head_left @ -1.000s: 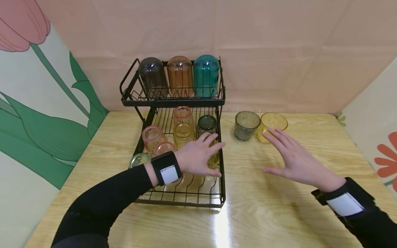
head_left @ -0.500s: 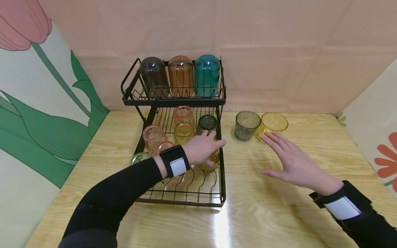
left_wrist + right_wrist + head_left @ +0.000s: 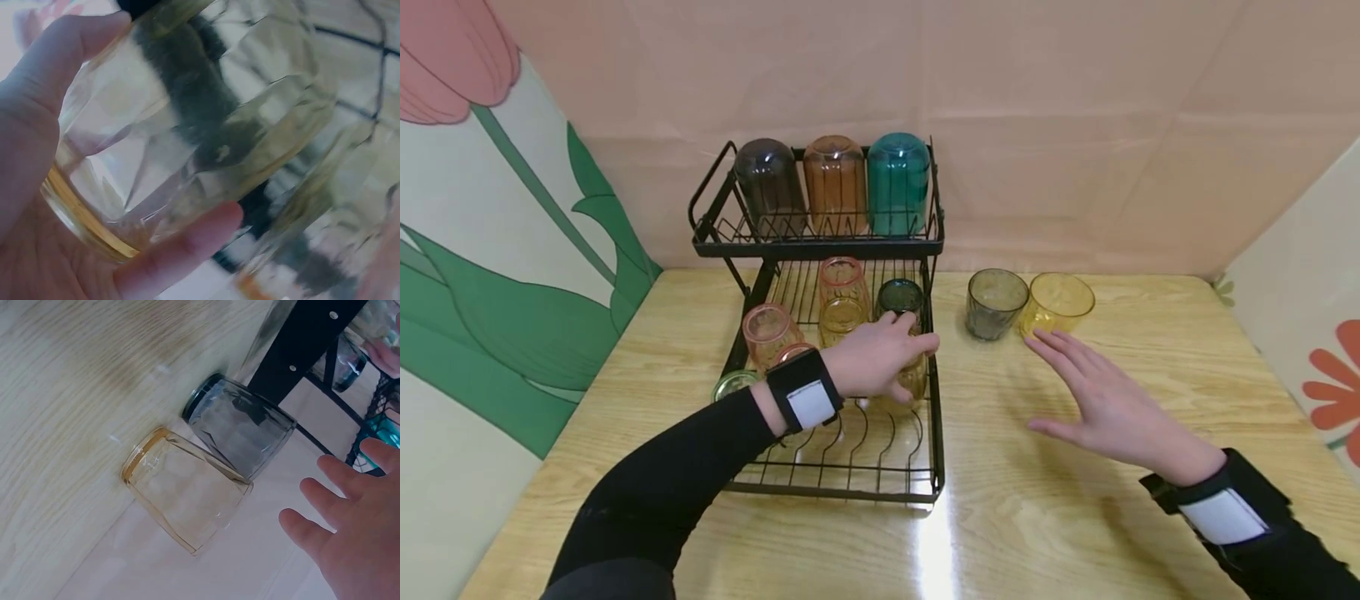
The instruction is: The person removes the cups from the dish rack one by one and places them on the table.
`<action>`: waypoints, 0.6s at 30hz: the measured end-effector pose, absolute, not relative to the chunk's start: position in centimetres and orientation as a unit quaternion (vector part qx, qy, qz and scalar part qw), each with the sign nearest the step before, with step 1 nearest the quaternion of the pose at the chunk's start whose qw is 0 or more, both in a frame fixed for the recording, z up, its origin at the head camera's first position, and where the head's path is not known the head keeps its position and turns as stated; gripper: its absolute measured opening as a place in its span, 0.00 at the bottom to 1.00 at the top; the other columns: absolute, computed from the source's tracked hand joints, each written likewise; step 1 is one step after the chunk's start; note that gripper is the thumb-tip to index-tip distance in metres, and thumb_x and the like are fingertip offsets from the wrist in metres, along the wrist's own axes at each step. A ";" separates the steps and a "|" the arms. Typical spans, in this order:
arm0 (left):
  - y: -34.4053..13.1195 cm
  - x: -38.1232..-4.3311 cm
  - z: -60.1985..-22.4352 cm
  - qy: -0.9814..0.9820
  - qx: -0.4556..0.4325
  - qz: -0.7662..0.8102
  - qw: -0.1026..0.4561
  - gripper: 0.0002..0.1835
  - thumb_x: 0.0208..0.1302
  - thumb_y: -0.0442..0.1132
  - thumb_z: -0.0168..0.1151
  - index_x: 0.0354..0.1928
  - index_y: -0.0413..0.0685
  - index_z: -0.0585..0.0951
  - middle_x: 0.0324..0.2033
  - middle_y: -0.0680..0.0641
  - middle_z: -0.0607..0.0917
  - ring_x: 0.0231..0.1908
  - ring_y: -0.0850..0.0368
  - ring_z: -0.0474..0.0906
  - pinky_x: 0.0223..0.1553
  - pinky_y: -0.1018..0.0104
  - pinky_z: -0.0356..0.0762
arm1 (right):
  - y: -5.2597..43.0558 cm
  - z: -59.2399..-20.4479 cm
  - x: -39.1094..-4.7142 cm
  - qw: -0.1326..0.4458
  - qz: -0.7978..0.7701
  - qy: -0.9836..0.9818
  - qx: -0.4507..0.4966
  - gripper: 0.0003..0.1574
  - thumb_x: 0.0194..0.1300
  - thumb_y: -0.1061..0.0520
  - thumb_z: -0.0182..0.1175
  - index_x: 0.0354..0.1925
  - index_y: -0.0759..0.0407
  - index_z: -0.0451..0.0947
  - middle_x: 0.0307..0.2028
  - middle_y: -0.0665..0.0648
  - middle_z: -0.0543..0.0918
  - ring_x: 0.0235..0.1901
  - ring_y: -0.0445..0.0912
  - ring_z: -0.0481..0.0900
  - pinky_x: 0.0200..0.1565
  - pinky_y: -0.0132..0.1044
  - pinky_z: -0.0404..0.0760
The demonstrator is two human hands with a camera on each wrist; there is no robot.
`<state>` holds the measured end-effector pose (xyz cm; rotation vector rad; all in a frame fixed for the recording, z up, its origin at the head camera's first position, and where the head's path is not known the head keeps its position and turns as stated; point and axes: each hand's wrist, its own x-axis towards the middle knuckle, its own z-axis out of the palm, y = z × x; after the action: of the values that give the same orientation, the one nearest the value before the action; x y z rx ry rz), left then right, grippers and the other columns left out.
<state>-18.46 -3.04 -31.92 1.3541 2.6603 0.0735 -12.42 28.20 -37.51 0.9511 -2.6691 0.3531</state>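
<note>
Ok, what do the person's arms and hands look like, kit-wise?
Left hand and right hand are bare, no gloves. Left sleeve and right sleeve are black. Left strap and right strap are wide black wristbands, each with a white rectangular patch. No cables visible.

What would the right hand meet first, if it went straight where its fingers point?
The right hand would probably meet the yellow glass first; the head view leaves depth unclear, so the hand might pass above.
</note>
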 end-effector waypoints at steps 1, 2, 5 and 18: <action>-3.2 -18.3 -31.4 0.889 0.452 0.021 0.073 0.32 0.47 0.55 0.67 0.53 0.57 0.66 0.50 0.45 0.68 0.42 0.52 0.66 0.26 0.69 0.71 | 28.2 -37.5 -12.4 0.142 0.124 -0.925 0.329 0.62 0.45 0.34 0.65 0.70 0.51 0.46 0.67 0.58 0.55 0.64 0.56 0.52 0.59 0.53 0.55; -3.3 -18.3 -31.0 0.889 0.453 0.019 0.066 0.32 0.47 0.55 0.67 0.53 0.57 0.66 0.49 0.46 0.68 0.41 0.52 0.66 0.25 0.69 0.70 | 28.1 -37.5 -12.3 0.142 0.126 -0.926 0.327 0.62 0.46 0.34 0.65 0.70 0.51 0.46 0.67 0.58 0.55 0.64 0.56 0.52 0.59 0.53 0.56; -3.6 -18.1 -29.6 0.887 0.460 0.015 0.044 0.34 0.46 0.56 0.67 0.55 0.57 0.66 0.46 0.48 0.68 0.37 0.56 0.64 0.22 0.72 0.69 | 28.0 -37.5 -12.2 0.135 0.132 -0.927 0.323 0.61 0.46 0.34 0.64 0.70 0.51 0.46 0.67 0.57 0.54 0.64 0.57 0.52 0.58 0.54 0.57; -4.1 -18.0 -26.3 0.876 0.470 0.103 0.025 0.34 0.46 0.57 0.67 0.55 0.57 0.66 0.42 0.51 0.68 0.37 0.58 0.66 0.27 0.73 0.68 | 27.4 -37.4 -11.8 0.142 0.148 -0.924 0.323 0.62 0.44 0.34 0.65 0.70 0.51 0.47 0.68 0.57 0.52 0.63 0.56 0.55 0.54 0.56 0.63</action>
<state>-17.97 -4.08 -26.34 1.4542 2.7097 0.3175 -11.82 27.38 -37.44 0.9316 -2.6666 0.4262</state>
